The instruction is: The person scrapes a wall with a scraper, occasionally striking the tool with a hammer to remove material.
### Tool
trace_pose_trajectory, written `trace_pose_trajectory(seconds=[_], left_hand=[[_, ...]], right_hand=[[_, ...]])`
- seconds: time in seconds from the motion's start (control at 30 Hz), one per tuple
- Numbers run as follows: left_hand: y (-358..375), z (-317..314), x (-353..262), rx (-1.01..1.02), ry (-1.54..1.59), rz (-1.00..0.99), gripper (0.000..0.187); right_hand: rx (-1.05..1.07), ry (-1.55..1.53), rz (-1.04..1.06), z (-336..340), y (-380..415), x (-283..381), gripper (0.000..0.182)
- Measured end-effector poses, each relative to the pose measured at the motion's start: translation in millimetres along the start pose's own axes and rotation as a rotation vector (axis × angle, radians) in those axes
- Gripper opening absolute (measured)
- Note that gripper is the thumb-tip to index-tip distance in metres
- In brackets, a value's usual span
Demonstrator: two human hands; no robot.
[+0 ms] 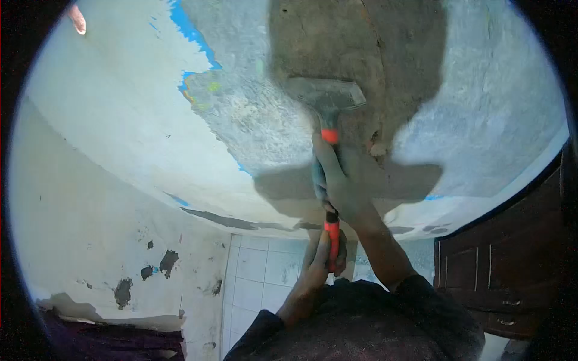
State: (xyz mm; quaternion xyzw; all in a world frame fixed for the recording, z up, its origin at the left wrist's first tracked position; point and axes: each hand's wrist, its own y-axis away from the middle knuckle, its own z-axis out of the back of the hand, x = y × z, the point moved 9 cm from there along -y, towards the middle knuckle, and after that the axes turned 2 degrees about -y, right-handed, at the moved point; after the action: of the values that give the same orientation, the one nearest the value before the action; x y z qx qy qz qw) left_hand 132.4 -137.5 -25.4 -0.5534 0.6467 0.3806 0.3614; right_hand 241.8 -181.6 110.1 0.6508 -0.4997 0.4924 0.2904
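A wide-bladed scraper (330, 94) with a red and black handle is held up against the wall (241, 114), its blade over a stripped grey patch. My right hand (337, 180) is closed around the upper part of the handle, just below the red collar. Lower down, near the handle's red end, my left hand (322, 253) is wrapped around it too. To the left of the blade, a ragged edge of blue and white paint (195, 36) borders the bare grey surface. Shadow covers the blade and the wall around it, so the blade's contact with the wall is hard to judge.
Dark wooden cabinets (524, 265) stand at the right. White floor tiles (253, 262) show below the wall. The left side wall (120, 234) has chipped grey spots, with dark purple cloth (114, 340) beneath. Another person's finger (77, 20) shows at top left.
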Motion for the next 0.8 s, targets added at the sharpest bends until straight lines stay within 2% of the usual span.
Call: trace_pose_trajectory(seconds=[0.07,0.13,0.17,0.2,0.27,0.33,0.4,0.47,0.53,0.57,0.6,0.7,0.73,0.8], left_hand=[[8.0,-0.4,0.0,0.011,0.02,-0.051,0.052],[17.3,-6.3,-7.9,-0.011,0.037,-0.046,0.058],[17.3,-0.7,-9.2,-0.057,-0.023,-0.054,0.062],[16.4,0.6,-13.9,-0.067,-0.023,-0.058,0.062],[15.7,-4.3,-32.6,-0.01,-0.006,-0.119,0.059],[21.8,-7.5,-37.8,-0.056,0.052,-0.11,0.058],[30.9,1.8,-26.4,-0.079,0.055,-0.058,0.058],[40.9,7.5,-26.8,-0.024,0.124,-0.085,0.058],[53.0,18.5,-41.7,-0.197,-0.002,-0.132,0.059],[58.1,22.5,-59.1,-0.336,-0.183,-0.191,0.059],[57.9,29.4,-62.6,-0.34,-0.192,-0.2,0.059],[71.9,46.9,-88.9,-0.534,-0.516,-0.364,0.061],[74.6,46.5,-92.0,-0.54,-0.514,-0.371,0.061],[82.5,45.0,-100.3,-0.577,-0.752,-0.385,0.058]], right_hand=[[0.048,-0.07,0.023,0.3,-2.1,-14.1,0.038],[0.009,-0.143,-0.118,-1.1,0.6,-28.1,0.037],[0.008,-0.049,-0.013,-2.7,-1.6,-15.4,0.039],[0.017,-0.052,-0.018,-6.6,-4.4,-9.5,0.039],[0.184,-0.297,-0.118,-28.3,-10.3,-8.9,0.041],[0.232,-0.381,-0.123,-30.5,-16.7,-23.6,0.042],[0.515,-0.931,-0.222,-54.3,-11.2,-30.9,0.04],[0.493,-0.871,-0.223,-61.8,-9.5,-40.1,0.041],[0.423,-0.675,-0.281,-73.7,-10.0,-39.2,0.04],[0.412,-0.617,-0.273,-80.6,-13.8,-36.9,0.041],[0.423,-0.622,-0.269,-88.6,-15.7,-33.4,0.041],[0.305,-0.617,-0.27,-98.2,-21.5,-33.2,0.043],[0.314,-0.615,-0.271,-102.1,-21.2,-33.2,0.043],[0.291,-0.606,-0.312,-107.6,-20.1,-37.3,0.044]])
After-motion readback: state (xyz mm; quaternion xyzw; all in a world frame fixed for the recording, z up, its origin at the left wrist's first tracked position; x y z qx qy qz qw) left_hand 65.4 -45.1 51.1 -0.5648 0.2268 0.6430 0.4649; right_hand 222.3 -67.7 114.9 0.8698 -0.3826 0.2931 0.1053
